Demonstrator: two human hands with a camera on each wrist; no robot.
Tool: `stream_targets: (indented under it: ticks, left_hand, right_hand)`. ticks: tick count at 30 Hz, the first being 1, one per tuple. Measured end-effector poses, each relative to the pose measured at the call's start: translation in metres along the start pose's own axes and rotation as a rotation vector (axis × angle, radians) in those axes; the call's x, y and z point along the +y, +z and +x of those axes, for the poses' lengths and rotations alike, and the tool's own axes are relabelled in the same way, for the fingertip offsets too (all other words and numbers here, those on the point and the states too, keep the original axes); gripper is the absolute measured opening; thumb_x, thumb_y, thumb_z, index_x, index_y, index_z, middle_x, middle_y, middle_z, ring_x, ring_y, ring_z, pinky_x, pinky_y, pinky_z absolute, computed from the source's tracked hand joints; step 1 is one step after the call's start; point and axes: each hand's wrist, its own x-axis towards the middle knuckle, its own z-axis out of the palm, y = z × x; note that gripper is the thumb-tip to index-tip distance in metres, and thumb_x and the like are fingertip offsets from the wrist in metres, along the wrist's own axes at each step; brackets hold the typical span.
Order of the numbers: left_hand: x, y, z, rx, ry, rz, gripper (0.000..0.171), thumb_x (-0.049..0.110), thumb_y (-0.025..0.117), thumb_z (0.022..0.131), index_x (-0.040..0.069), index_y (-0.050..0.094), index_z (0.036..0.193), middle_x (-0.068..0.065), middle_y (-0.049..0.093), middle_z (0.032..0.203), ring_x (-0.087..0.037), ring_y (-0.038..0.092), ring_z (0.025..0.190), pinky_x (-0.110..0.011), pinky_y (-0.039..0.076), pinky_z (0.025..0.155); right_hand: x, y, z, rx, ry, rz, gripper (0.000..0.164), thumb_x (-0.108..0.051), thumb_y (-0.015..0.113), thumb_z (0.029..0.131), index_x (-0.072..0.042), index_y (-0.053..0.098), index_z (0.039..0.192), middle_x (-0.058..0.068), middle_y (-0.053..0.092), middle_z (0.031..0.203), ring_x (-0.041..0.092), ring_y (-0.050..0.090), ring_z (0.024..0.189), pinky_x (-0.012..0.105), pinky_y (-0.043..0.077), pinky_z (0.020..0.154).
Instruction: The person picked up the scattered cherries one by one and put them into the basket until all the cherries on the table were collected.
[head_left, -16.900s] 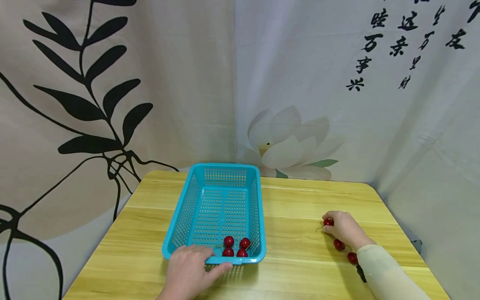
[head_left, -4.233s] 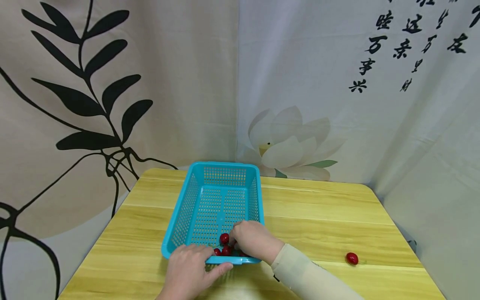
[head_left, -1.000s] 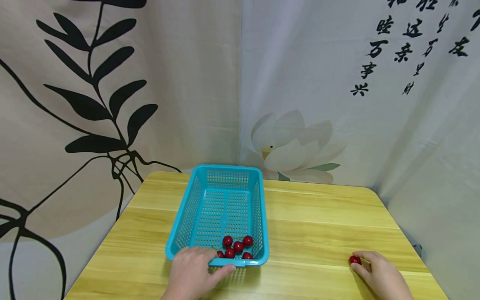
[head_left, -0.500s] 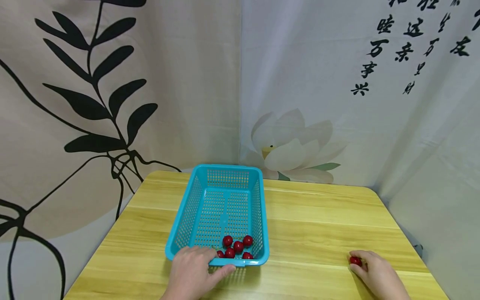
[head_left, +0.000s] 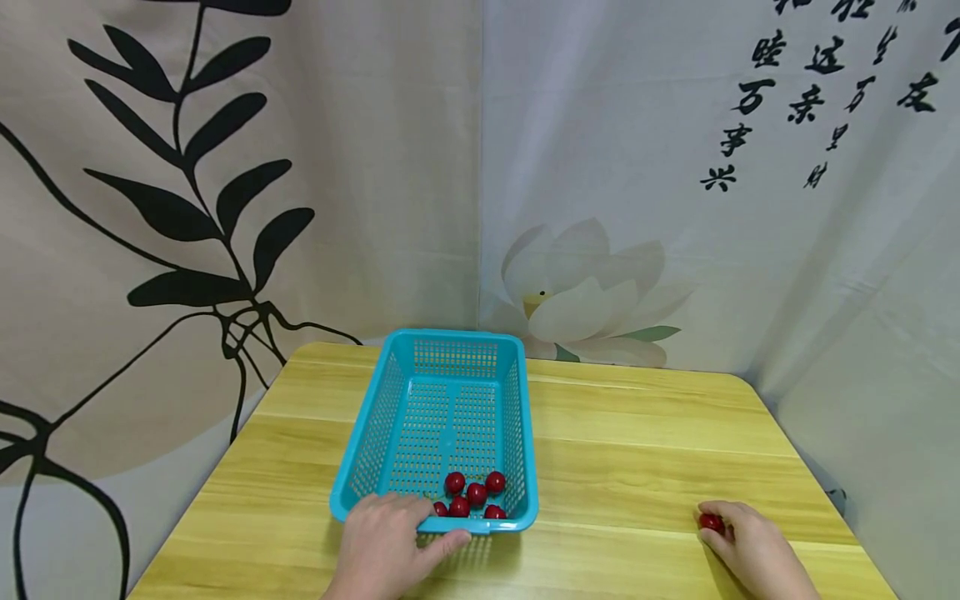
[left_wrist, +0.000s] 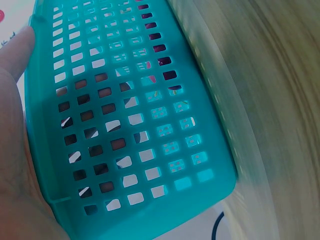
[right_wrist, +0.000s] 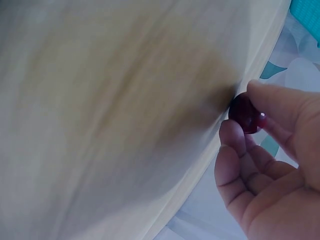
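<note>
In the head view my left hand [head_left: 382, 542] grips the near rim of a blue plastic basket [head_left: 525, 433], fingers over the edge and thumb outside. The left wrist view shows that hand [left_wrist: 15, 145] against the basket's perforated wall [left_wrist: 217, 170]. Several red cherries [head_left: 476, 494] lie inside at the near end, a few partly hidden by the rim and fingers. Off to the right, my right hand [head_left: 761, 550] pinches a single cherry [head_left: 711, 522] between thumb and fingertips, low at the tabletop. Close up in the right wrist view, this dark red cherry [right_wrist: 244, 114] sits between the fingertips.
The basket and both hands are over a light wooden table [head_left: 615, 467]. A pale curtain [head_left: 390, 208] printed with black leaves, a lotus and characters hangs right behind its far edge. The table's right edge runs close beyond my right hand.
Since the earliest frame, cherries from the right side have moved into the basket, and my right hand has returned to the last one there. Over the past second its fingers have closed around it.
</note>
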Motion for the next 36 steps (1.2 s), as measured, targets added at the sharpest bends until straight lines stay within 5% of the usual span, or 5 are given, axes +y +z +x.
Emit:
stream_targets:
  ticks: [11,36]
  left_hand:
    - [0.0006,0.0003,0.0003,0.004,-0.001,0.002,0.053,0.074,0.068,0.074,0.022,0.073,0.07,0.004,0.073,0.074,-0.015,0.066,0.071,-0.036,0.049,0.058]
    - [0.0001,0.0003,0.0003,0.001,-0.001,0.0,0.056,0.076,0.064,0.075,0.021,0.073,0.07,0.002,0.073,0.074,-0.016,0.066,0.071,-0.037,0.05,0.059]
  right_hand:
    - [0.0004,0.0025,-0.0017,0.05,-0.054,0.003,0.026,-0.007,0.078,0.08,-0.007,0.072,0.106,0.006,0.069,0.1,0.02,0.062,0.087,0.043,0.055,0.072]
    - [0.0004,0.001,-0.0028,0.049,-0.039,0.011,0.026,-0.009,0.081,0.08,-0.009,0.072,0.104,0.002,0.069,0.097,0.02,0.063,0.087,0.045,0.055,0.074]
